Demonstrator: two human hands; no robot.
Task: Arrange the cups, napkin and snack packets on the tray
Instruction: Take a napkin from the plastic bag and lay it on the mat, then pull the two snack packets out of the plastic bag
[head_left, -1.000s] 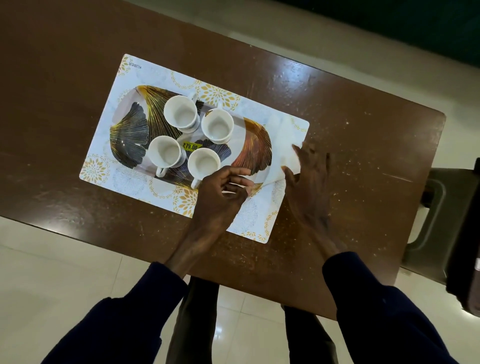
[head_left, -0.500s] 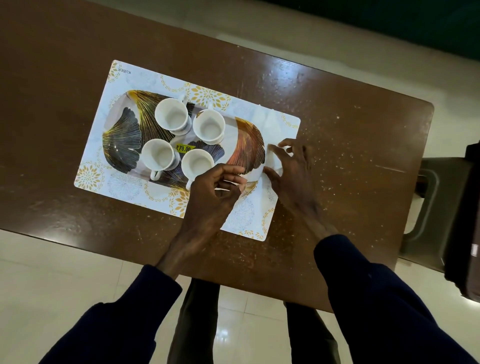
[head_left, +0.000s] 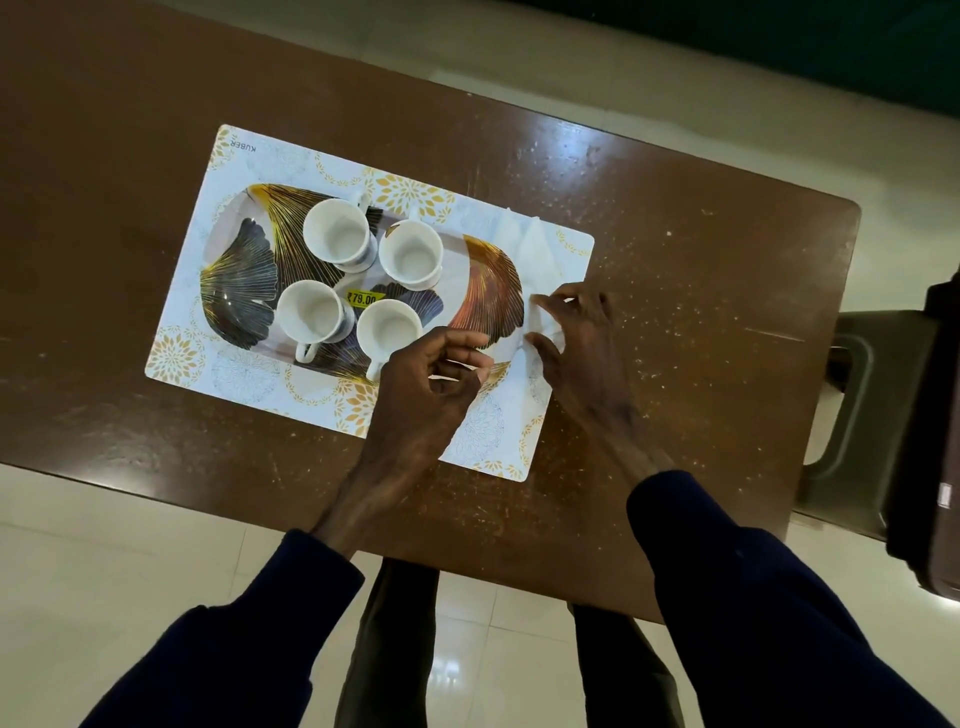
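Observation:
A leaf-patterned tray (head_left: 493, 291) lies on a white and gold placemat (head_left: 249, 166). Several empty white cups stand on it, among them one at the back (head_left: 337, 239) and one nearest me (head_left: 388, 328). A white napkin (head_left: 530, 249) lies at the tray's right end. My right hand (head_left: 576, 338) pinches the napkin's near part between thumb and fingers. My left hand (head_left: 431, 379) hovers over the tray's near right corner, fingers curled and apart, with nothing in it. No snack packets are in view.
The brown table (head_left: 675, 270) is scratched and speckled. Its near edge (head_left: 467, 571) runs just beyond my sleeves, with pale tiled floor beyond. A dark plastic stool (head_left: 852, 415) and a dark object (head_left: 930, 441) stand off the table's right end.
My right hand went from lying flat on the napkin to pinching it with curled fingers. My left hand stayed over the tray's near corner. The camera view shifted slightly.

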